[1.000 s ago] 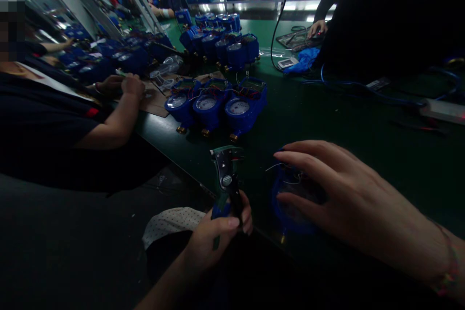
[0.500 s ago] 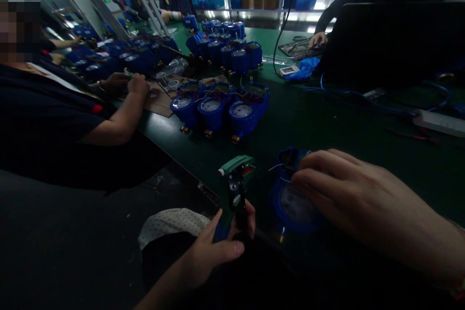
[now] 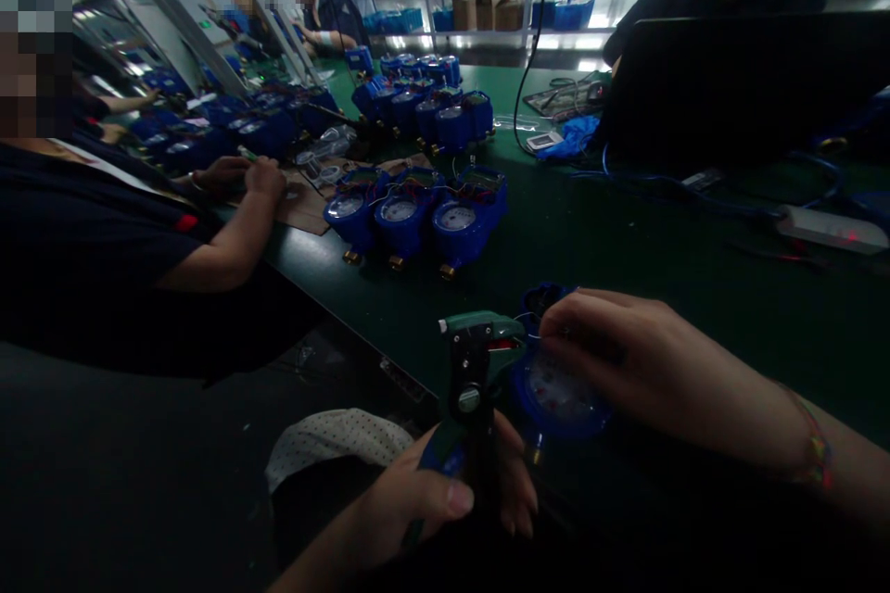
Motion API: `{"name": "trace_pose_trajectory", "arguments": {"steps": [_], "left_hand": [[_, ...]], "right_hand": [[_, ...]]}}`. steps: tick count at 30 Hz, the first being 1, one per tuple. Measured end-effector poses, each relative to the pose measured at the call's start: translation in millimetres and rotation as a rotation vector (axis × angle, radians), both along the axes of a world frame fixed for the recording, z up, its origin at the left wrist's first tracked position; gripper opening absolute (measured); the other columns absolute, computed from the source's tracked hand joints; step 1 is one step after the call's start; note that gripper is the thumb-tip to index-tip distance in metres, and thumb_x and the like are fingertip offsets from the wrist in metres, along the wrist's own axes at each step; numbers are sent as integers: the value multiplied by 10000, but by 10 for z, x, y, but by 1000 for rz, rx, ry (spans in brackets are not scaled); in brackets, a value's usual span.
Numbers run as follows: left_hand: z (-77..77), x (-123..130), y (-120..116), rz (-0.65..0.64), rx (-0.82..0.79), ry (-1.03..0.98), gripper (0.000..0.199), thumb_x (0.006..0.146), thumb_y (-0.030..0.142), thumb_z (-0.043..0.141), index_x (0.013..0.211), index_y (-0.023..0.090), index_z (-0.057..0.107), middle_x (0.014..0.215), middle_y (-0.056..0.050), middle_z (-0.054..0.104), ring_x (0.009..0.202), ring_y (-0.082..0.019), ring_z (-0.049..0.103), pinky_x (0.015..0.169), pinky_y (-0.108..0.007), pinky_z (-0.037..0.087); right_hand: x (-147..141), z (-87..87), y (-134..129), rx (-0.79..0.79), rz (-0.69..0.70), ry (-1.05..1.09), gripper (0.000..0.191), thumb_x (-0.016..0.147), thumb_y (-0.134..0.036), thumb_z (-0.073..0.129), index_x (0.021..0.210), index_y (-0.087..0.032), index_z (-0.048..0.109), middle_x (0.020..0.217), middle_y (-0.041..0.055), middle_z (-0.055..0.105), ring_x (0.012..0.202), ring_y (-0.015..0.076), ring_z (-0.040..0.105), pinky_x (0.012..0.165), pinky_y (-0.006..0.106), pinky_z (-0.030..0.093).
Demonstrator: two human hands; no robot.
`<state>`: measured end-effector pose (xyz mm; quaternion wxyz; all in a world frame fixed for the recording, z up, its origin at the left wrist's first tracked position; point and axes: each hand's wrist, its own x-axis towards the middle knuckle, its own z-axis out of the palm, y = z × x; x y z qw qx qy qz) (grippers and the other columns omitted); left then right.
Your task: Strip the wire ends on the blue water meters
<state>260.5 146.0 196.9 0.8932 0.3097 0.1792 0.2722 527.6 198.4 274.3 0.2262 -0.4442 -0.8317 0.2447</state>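
Observation:
My left hand (image 3: 445, 482) is wrapped round the handles of a green and black wire stripper (image 3: 473, 361), whose head points right, close to a thin pale wire at the top of a blue meter (image 3: 563, 394). Over that meter's upper right side is my right hand (image 3: 632, 352), thumb and fingers pinched together at the wires. Its fingertips hide exactly what they hold. The meter has a round clear dial and a brass fitting at its lower end.
Three blue meters (image 3: 455, 218) stand in a row on the green table (image 3: 598, 232), with more behind. A person's forearm (image 3: 233, 241) is at the left. A dark screen (image 3: 737, 102), blue cables and a white power strip (image 3: 831, 230) lie right.
My left hand has moved right with the wire stripper, bringing its head close to the meter's wire. My right hand has shifted slightly left. The view has turned a little.

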Motion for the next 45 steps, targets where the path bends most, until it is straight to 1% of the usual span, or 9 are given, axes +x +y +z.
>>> {"name": "trace_pose_trajectory", "arguments": {"steps": [4,14,22,29,33,38,41,43,45], "left_hand": [[51,93,18,-6,-59,-31,540,743,311,691,1226,90,596,1024,-177,707,883,-250,692,802,-338,492],[111,147,13,-13,-100,31,454,772,351,689,1141,100,608,853,-129,700,700,-188,665,642,-258,512],[44,150,58,-20,-68,22,401,793,368,666,1090,109,595,724,-77,643,569,-150,589,552,-229,481],[29,140,64,-12,-52,52,386,793,366,643,1072,105,595,667,-56,593,548,-138,544,531,-220,428],[-6,141,81,1,-61,15,353,774,327,664,1051,121,593,629,-19,528,501,-108,485,502,-205,381],[-113,110,96,18,-96,-55,235,817,284,648,1009,160,594,521,65,386,378,-45,272,416,-161,262],[-119,107,105,37,-16,-46,329,797,317,659,1071,149,588,606,15,496,447,-75,412,470,-190,341],[-100,101,115,78,44,-42,437,762,327,685,1139,133,580,749,-43,574,608,-127,541,588,-241,423],[-89,75,125,140,72,-39,520,731,324,703,1194,127,573,897,-81,588,798,-181,586,732,-301,450]], "right_hand": [[50,16,15,-136,38,108,86,1017,-307,554,1071,-269,609,971,-36,630,749,71,594,628,180,472],[69,57,56,-259,41,180,135,1015,-307,551,1025,-196,627,925,16,654,742,114,607,632,205,479],[62,48,64,-254,14,183,149,1007,-341,568,999,-209,637,883,-8,656,710,98,608,608,198,476],[61,27,69,-249,1,183,153,1008,-347,569,994,-212,640,874,-14,655,701,95,605,605,194,476],[65,16,77,-256,-3,181,149,1003,-354,580,1013,-217,638,888,-9,655,711,101,607,599,199,473],[54,17,83,-228,-5,181,158,998,-344,587,999,-201,652,862,3,662,680,101,605,584,197,473],[53,6,76,-243,-11,194,170,998,-355,583,1013,-201,653,885,12,672,694,109,620,579,199,486],[58,-2,69,-263,-7,211,174,1001,-360,578,1020,-204,652,916,15,679,722,113,638,601,202,511],[70,7,58,-256,-7,216,164,997,-363,589,1043,-218,652,937,11,680,734,110,643,616,197,528]]}}
